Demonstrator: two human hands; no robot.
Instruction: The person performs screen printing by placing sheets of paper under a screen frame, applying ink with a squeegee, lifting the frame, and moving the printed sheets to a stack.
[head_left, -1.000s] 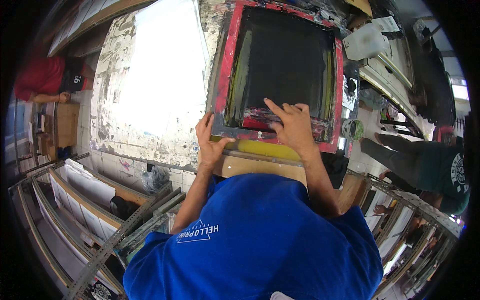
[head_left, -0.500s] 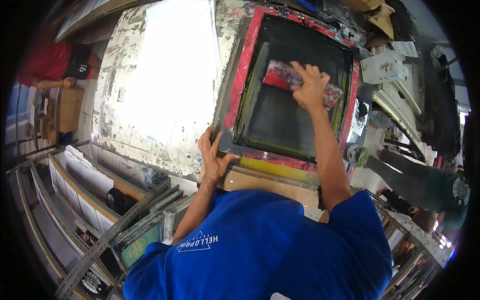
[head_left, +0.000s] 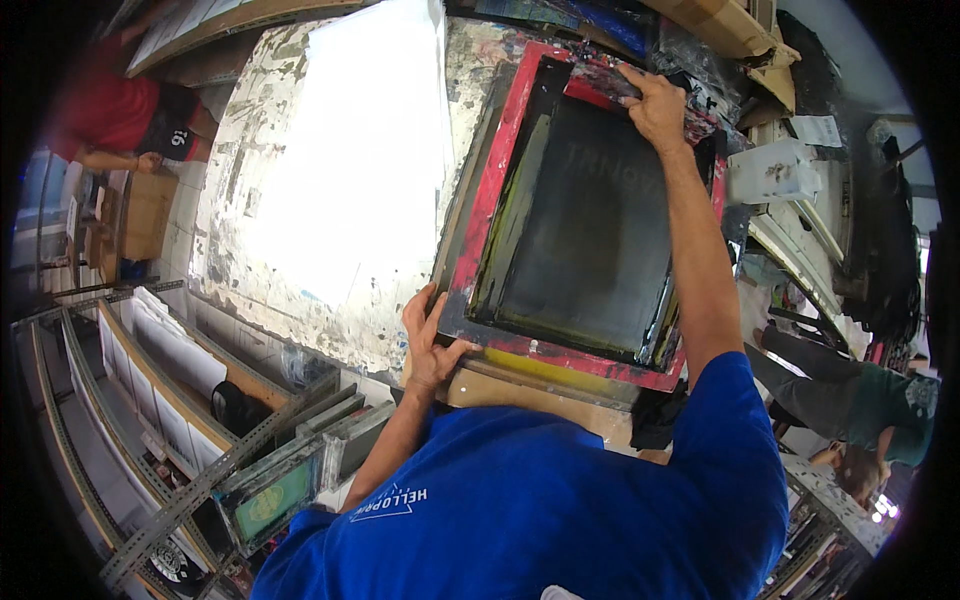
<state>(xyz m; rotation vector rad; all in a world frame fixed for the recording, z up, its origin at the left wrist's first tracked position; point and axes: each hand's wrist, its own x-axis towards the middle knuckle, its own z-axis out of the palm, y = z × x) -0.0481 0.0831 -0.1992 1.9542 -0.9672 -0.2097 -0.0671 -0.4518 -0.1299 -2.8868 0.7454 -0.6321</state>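
Note:
A screen-printing frame [head_left: 490, 190] with red, ink-stained edges lies before me, and its dark mesh [head_left: 595, 235] is coated with black ink. My right hand [head_left: 660, 112] grips a red, ink-smeared squeegee [head_left: 594, 88] at the far end of the mesh, the arm stretched over the frame's right side. Part of the squeegee is hidden behind that hand. At the frame's near left corner, my left hand [head_left: 433, 345] holds on, its thumb on the near edge and its fingers along the left side.
White sheets [head_left: 365, 150] lie on a paint-flecked board [head_left: 245, 170] to the left. A whitish plastic container [head_left: 770, 175] stands right of the frame. Metal racks [head_left: 210, 490] fill the lower left. One person in red [head_left: 115, 105] is at left, another in dark green [head_left: 895, 405] at right.
My right hand has pushed the squeegee from the middle of the mesh to its far end. Faint lettering now shows in the mesh. My left hand keeps its hold on the corner.

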